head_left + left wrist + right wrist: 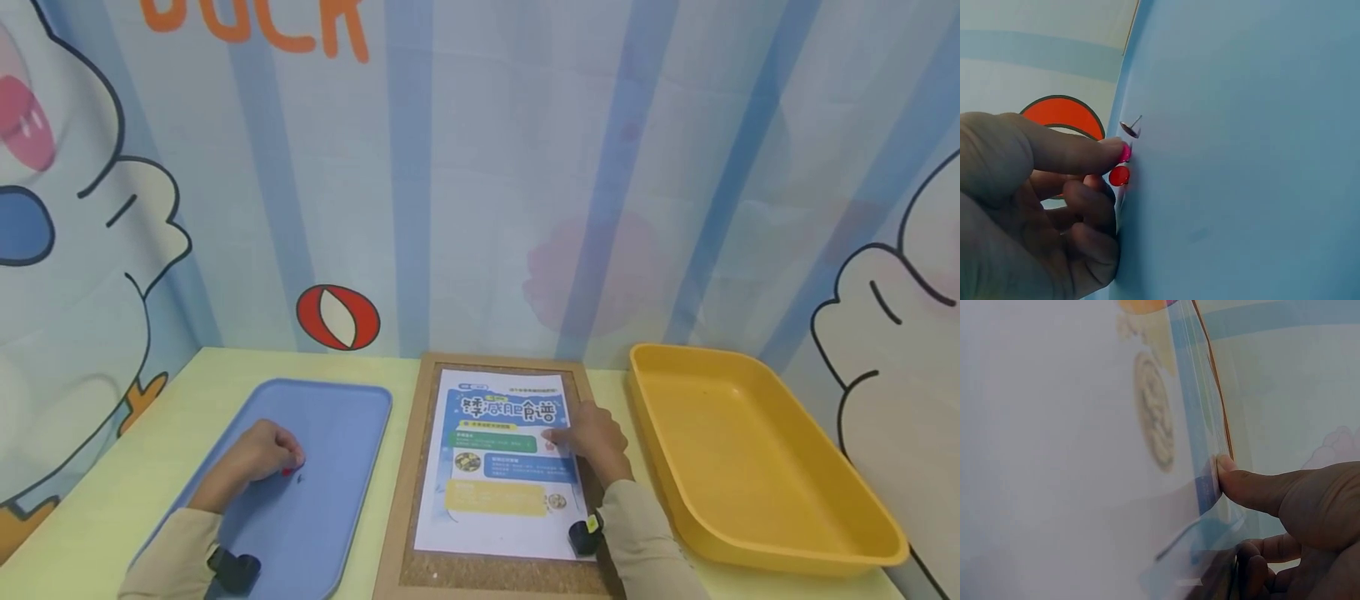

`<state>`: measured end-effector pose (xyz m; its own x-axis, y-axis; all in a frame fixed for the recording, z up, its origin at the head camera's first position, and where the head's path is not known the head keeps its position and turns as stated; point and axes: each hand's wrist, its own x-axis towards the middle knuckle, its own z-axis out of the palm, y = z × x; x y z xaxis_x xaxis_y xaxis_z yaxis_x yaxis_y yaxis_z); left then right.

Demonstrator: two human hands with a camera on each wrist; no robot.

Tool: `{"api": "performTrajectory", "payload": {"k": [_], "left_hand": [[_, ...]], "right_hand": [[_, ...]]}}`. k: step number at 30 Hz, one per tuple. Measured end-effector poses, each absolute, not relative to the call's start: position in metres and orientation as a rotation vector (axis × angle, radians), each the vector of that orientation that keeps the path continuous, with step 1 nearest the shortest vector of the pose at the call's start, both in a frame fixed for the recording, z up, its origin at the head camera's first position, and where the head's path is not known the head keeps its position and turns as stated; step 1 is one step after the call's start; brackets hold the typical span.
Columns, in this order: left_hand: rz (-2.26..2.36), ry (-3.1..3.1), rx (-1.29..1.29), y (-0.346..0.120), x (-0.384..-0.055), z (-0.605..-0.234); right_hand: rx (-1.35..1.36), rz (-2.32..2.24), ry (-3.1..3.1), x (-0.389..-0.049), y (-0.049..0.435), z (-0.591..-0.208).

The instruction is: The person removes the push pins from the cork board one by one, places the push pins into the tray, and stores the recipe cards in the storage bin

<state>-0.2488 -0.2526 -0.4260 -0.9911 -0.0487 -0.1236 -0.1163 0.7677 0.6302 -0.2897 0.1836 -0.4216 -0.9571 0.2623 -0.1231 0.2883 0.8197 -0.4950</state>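
Note:
My left hand (pixel 262 454) is over the blue tray (pixel 322 417), thumb and fingers drawn together at a pink thumbtack (pixel 1126 152). Just beside it lies a red thumbtack (pixel 1119 175). Another thumbtack (pixel 1130 129) shows its metal underside, pin sticking up. A printed sheet (pixel 495 533) with colored blocks and Chinese lettering lies on a wood-framed corkboard (pixel 465 571). At the sheet's right edge, my right hand (pixel 596 437) presses its thumb on the paper, the other fingers curled at the board's right side. Those fingertips are partly hidden.
To the right of the corkboard stands a deep yellow tray (pixel 750 467). A pale yellow table (pixel 225 375) carries everything. Behind it rises a striped cartoon backdrop (pixel 480 208), close to the table's far edge.

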Motion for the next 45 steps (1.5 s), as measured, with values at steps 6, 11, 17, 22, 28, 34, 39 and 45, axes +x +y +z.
{"api": "performTrajectory", "payload": {"k": [6,11,17,22,28,34,39,45], "left_hand": [[1.067,2.824,-0.149,-0.2545,-0.2477,-0.4253],[1.083,2.811,-0.163,-0.2552,-0.2471,-0.4259],[1.094,2.834,-0.135,-0.2531,-0.2449,-0.4291],[1.111,2.827,-0.159,-0.2523,-0.2448,-0.4331],[1.115,2.84,-0.184,-0.2529,-0.2452,-0.4302],[1.12,2.837,-0.194,-0.2526,-0.2438,-0.4284],[1.12,2.837,-0.19,-0.2528,-0.2442,-0.4276],[1.119,2.839,-0.174,-0.2537,-0.2429,-0.4274]], "right_hand": [[0.466,-0.822,2.947,-0.2916,0.1825,-0.4206],[0.448,-0.8,2.968,-0.2919,0.1819,-0.4198],[0.385,-0.804,2.971,-0.2874,0.1846,-0.4219],[0.338,-0.803,2.989,-0.2875,0.1864,-0.4209],[0.305,-0.82,2.999,-0.2907,0.1868,-0.4208],[0.329,-0.856,2.977,-0.2886,0.1868,-0.422],[0.359,-0.835,2.981,-0.2887,0.186,-0.4196],[0.388,-0.863,2.94,-0.2876,0.1845,-0.4184]]}}
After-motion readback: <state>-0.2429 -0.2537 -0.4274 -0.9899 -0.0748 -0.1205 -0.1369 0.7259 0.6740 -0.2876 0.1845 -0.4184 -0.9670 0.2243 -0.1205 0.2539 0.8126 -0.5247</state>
